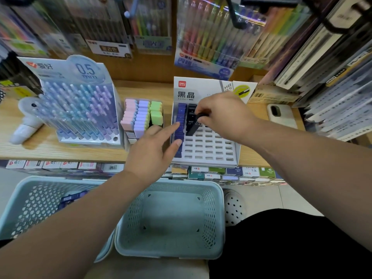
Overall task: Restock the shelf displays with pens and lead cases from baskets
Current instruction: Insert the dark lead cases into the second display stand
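Note:
A white lead-case display rack [209, 152] stands on the wooden shelf, with a column of blue lead cases [179, 125] at its left and black ones [191, 112] beside them. My right hand [225, 115] pinches a black lead case [194, 126], its lower end touching the rack's second column. My left hand [155, 150] lies with straight fingers touching the blue column. Below, two pale blue baskets sit side by side: the right basket [215, 198] holds nothing I can see, the left basket [30, 198] holds a blue case [70, 198].
A pen display marked 0.5 mm [80, 109] stands at the left, pastel erasers [141, 117] in the middle, a white phone [281, 115] at the right. Hanging pen packs fill the back wall. Boxed stock lines the shelf's front below.

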`<state>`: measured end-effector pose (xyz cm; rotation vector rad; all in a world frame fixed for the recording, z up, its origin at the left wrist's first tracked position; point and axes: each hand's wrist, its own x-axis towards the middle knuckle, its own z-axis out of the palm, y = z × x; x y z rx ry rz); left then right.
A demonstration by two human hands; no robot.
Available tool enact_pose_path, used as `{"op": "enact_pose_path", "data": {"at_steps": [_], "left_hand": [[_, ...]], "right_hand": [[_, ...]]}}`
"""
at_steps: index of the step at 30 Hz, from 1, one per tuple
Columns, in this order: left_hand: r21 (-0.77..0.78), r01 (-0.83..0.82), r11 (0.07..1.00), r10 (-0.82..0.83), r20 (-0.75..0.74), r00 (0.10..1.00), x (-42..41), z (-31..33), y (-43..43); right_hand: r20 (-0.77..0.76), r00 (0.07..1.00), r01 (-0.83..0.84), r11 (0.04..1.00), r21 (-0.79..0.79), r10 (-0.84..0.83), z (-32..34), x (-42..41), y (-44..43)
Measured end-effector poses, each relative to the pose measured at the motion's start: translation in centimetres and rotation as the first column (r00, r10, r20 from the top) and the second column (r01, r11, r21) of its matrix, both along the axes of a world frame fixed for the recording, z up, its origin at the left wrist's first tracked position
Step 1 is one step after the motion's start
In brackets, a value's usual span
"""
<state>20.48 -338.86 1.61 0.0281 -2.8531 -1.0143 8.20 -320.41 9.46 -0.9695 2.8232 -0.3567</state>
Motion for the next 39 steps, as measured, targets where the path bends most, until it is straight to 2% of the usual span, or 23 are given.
{"op": "enact_pose_path", "data": {"at_steps": [10,16,24,27,29,31,33,36,39], "left_hand": [[0.070,-0.056,0.996,0.055,0.014,0.998,0.0,-0.2,0.3],[0.114,-0.059,0.992,0.055,0.041,0.998,0.1,-0.1,0.3],[0.138,-0.050,0.989,0.042,0.055,0.998,-0.1,0.3,0.1],[0.212,-0.033,0.977,0.033,0.006,0.999,0.6,1.0,-1.0],[0.197,-0.026,0.980,0.034,-0.041,0.999,2.0,1.2,-2.8],[0.150,-0.103,0.983,0.111,-0.045,0.993,3.8,1.0,-5.5],[0.139,-0.224,0.965,0.224,0.017,0.974,5.7,0.7,-8.5],[0.083,-0.337,0.938,0.315,0.206,0.927,8.5,0.1,-12.8],[-0.038,-0.384,0.922,0.364,0.419,0.832,11.1,-1.1,-16.4]], "right_hand": [[-0.029,0.996,-0.079,0.987,0.140,0.084,-0.8,0.2,-1.5],[0.044,0.998,0.043,0.995,-0.086,-0.039,-2.0,0.7,-1.4],[-0.041,0.999,-0.004,1.000,-0.017,0.003,-1.6,0.3,-1.8],[-0.136,0.991,-0.011,0.996,-0.087,-0.001,-0.4,0.9,-2.0],[-0.111,0.994,-0.038,0.985,-0.170,0.019,0.1,2.0,-2.4],[-0.055,0.997,-0.074,0.966,-0.246,0.062,0.3,3.4,-3.3],[-0.010,0.995,-0.101,0.961,-0.258,0.102,0.0,5.1,-4.3],[0.044,0.977,-0.195,0.956,-0.219,0.209,-0.4,8.5,-6.1],[0.248,0.940,-0.214,0.971,-0.105,0.234,-1.4,11.4,-8.1]]}}
